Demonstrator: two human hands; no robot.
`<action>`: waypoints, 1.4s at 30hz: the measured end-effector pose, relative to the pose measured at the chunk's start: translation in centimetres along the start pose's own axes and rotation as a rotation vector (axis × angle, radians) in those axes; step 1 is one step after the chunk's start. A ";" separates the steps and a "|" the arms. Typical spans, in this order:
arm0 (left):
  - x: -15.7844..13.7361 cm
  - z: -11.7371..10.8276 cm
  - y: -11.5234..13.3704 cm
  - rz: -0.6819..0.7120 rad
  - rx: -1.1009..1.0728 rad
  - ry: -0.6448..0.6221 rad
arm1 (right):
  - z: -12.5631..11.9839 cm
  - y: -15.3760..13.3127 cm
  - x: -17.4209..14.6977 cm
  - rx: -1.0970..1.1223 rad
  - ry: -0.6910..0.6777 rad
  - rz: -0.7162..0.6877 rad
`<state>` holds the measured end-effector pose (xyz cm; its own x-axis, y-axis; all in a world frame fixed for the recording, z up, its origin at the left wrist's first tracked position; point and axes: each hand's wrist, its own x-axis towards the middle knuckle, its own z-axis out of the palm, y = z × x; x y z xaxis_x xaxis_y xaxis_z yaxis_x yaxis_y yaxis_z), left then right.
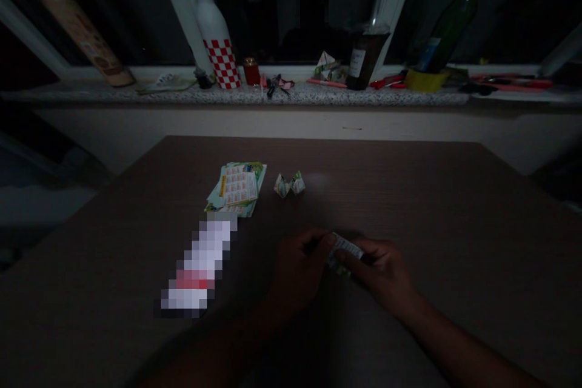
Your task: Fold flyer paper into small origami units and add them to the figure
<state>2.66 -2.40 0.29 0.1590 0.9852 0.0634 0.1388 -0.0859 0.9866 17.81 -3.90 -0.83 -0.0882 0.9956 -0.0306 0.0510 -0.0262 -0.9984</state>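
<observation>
Between both hands (295,267) (391,270), printed paper (349,247); beyond, folded paper (297,183).

Beyond the left hand (297,264) and right hand (388,267), a slip of paper (349,247) between them, a paper figure (297,183) lies right of stacked leaflets (239,187) on a table (431,194); behind, a bottle (220,42) stands left of a cup (367,60) on the windowsill (313,94).

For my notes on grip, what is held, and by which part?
Printed paper, by opposite sides: left hand at its left, right hand at its right.
</observation>
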 end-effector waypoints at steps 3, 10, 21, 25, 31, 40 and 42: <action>-0.1 0.0 0.0 -0.007 0.000 -0.006 | -0.1 0.1 0.0 0.041 -0.019 0.029; -0.2 0.0 -0.1 0.002 0.007 0.004 | -0.4 0.2 -0.3 0.111 -0.043 0.050; 0.0 -0.5 -0.1 0.001 -0.001 -0.003 | -0.5 1.4 0.0 0.292 -0.141 0.076; 0.0 -0.6 -0.1 0.026 -0.005 -0.022 | -0.8 1.0 -0.2 0.238 -0.134 0.072; 0.1 -0.7 -0.1 0.014 0.002 -0.021 | -0.8 0.6 -0.2 0.154 -0.149 0.031; -0.1 -0.2 -0.2 -0.027 -0.039 -0.076 | -0.4 0.7 0.0 0.037 -0.069 -0.008; 0.0 -0.2 -0.1 -0.060 -0.129 -0.092 | -0.4 0.7 0.0 0.036 -0.028 -0.017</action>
<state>2.42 -2.39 0.19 0.2440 0.9698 -0.0040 0.0252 -0.0023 0.9997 18.26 -3.89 -1.50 -0.1166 0.9931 -0.0140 0.0134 -0.0126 -0.9998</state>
